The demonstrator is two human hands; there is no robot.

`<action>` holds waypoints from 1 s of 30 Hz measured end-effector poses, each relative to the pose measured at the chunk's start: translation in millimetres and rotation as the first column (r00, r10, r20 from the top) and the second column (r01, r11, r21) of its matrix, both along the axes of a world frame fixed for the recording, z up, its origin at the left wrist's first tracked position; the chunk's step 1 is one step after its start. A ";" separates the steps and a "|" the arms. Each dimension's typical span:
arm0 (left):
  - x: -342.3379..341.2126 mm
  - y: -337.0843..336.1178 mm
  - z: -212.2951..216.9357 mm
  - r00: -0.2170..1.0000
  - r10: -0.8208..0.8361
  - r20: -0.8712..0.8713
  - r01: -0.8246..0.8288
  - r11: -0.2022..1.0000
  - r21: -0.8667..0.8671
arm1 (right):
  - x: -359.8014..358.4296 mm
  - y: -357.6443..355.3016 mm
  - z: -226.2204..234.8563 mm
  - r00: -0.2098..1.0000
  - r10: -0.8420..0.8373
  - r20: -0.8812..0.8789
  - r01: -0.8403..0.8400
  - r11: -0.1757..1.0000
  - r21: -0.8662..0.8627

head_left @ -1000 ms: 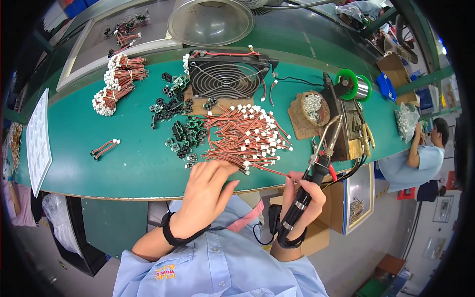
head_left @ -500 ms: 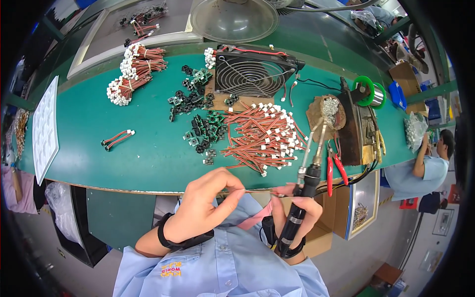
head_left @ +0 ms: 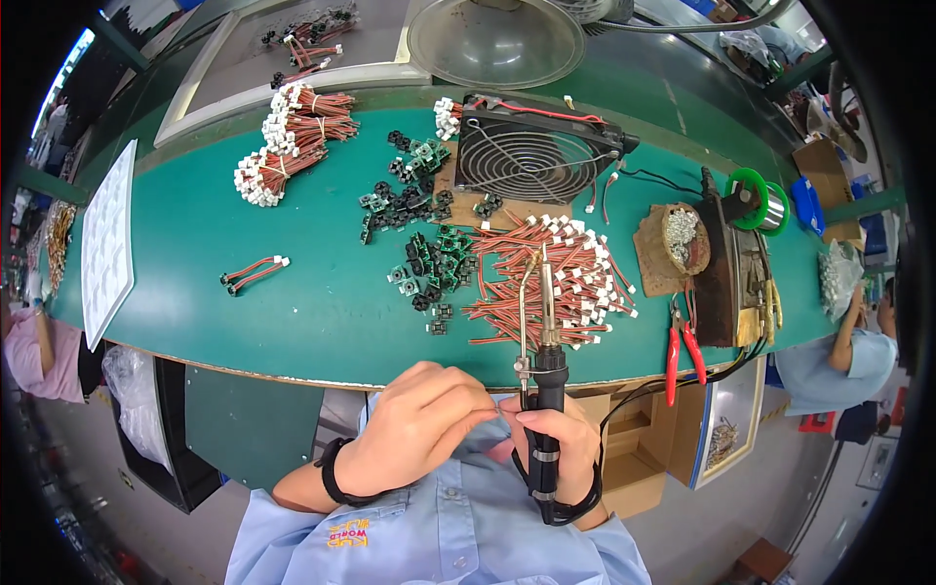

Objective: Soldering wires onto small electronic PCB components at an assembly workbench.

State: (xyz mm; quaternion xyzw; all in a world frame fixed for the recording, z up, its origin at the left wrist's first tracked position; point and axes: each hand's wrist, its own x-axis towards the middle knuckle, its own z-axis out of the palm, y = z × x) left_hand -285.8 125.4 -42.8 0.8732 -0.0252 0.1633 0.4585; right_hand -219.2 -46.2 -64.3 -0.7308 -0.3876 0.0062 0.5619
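Note:
My right hand [head_left: 570, 444] grips a black soldering iron [head_left: 552, 375] with a thin metal solder-feed tube along its side. The iron's tip points away from me, over the pile of red-brown wires with white connectors [head_left: 561, 278]. Fingertips of my left hand [head_left: 424, 429] are pinched together and meet the right hand's fingers at the bench's front edge; whatever is between them is too small to make out. Left of the wire pile lie small black and green circuit boards [head_left: 429, 258]. Two wired boards [head_left: 255, 275] lie apart on the left of the green mat.
Behind the wires stands a black fan [head_left: 531, 151]. Right of it are a round tin of solder bits [head_left: 685, 239], a green solder spool [head_left: 760, 202] and red-handled cutters [head_left: 684, 351]. Bundled wires [head_left: 283, 146] and a white tray [head_left: 109, 244] occupy the left.
My right hand has swung the soldering iron leftward, from beside the solder tin to above the wires. Both hands' fingers have come together. The whole view has shifted slightly.

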 end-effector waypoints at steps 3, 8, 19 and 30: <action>5.5 4.3 -2.5 0.999 -0.034 -0.021 0.034 0.999 0.005 | 8.3 -1.3 -4.0 0.999 0.009 0.034 -0.010 1.000 0.021; 27.6 7.4 -12.7 0.903 0.420 -0.085 -0.379 0.875 0.303 | 15.9 0.7 -1.7 0.981 -0.188 0.042 0.186 0.982 0.035; 11.7 20.7 7.0 0.896 0.392 -0.209 -0.336 0.906 0.257 | 15.2 -0.2 14.8 0.898 -0.108 -0.426 0.206 0.960 0.190; 1.6 11.7 23.8 0.947 -0.214 -0.241 -0.128 0.440 -0.889 | 3.4 13.2 33.8 0.913 0.002 -0.407 0.087 0.976 0.199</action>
